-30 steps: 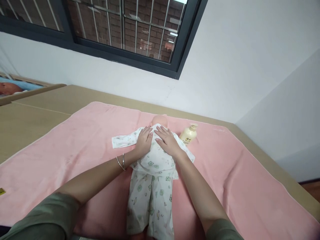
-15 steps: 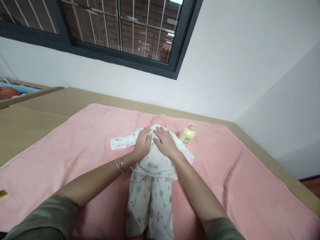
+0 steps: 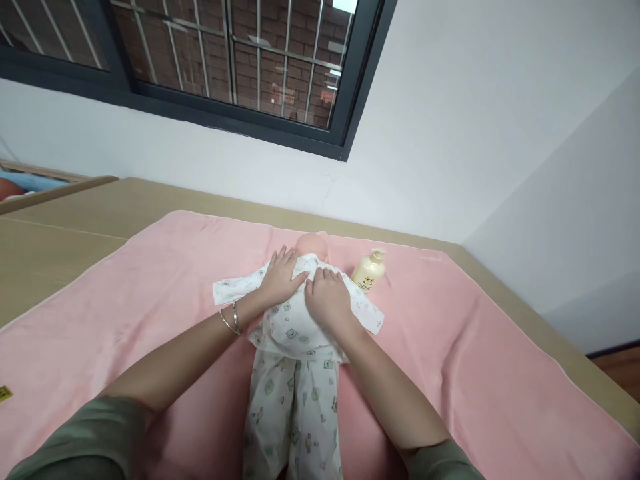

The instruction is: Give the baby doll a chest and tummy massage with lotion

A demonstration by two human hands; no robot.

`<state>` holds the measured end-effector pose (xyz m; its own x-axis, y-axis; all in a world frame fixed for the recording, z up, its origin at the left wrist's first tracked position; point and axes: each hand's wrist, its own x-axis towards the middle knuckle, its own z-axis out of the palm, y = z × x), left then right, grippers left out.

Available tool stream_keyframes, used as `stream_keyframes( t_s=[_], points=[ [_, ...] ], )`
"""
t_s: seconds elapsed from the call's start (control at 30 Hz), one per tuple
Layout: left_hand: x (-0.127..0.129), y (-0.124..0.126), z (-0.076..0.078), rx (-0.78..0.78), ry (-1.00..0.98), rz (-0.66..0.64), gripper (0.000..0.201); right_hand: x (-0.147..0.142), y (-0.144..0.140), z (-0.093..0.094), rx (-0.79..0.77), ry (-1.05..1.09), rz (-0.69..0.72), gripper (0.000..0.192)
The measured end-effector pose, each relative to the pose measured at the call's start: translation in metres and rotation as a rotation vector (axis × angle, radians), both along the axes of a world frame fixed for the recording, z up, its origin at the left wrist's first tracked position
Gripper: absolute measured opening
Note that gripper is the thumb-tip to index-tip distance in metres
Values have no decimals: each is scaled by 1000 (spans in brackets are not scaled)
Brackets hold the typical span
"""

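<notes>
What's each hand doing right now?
Left hand: open, flat on the doll.
Right hand: fingers curled on the doll's shirt; grip cannot be told.

both arms stretched forward, left hand [image 3: 278, 279] flat with fingers spread, right hand [image 3: 327, 298] curled, knuckles up

Cream pump bottle [image 3: 369, 271] on pink towel [image 3: 475, 353] covering the counter [image 3: 60, 240]; barred window [image 3: 225, 60] on the far wall.
</notes>
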<state>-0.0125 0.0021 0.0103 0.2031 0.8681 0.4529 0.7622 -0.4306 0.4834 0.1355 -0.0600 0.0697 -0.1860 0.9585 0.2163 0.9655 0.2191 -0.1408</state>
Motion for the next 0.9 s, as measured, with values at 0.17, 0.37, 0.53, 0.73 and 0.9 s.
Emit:
stream_keyframes(
  t_s=[0.17, 0.37, 0.53, 0.73, 0.9],
  points=[
    [7, -18, 6, 1, 137, 60, 56, 25, 32, 5, -158, 159, 50, 54],
    [8, -22, 26, -60, 150, 75, 48, 33, 48, -2, -252, 180, 19, 74],
    [-6, -3, 38, -140, 131, -41, 47, 17, 28, 1, -153, 55, 20, 58],
    [9, -18, 22, -53, 224, 71, 51, 32, 47, -4, -229, 183, 29, 58],
    [17, -25, 16, 1, 200, 121, 49, 38, 52, -5, -229, 191, 10, 61]
  ],
)
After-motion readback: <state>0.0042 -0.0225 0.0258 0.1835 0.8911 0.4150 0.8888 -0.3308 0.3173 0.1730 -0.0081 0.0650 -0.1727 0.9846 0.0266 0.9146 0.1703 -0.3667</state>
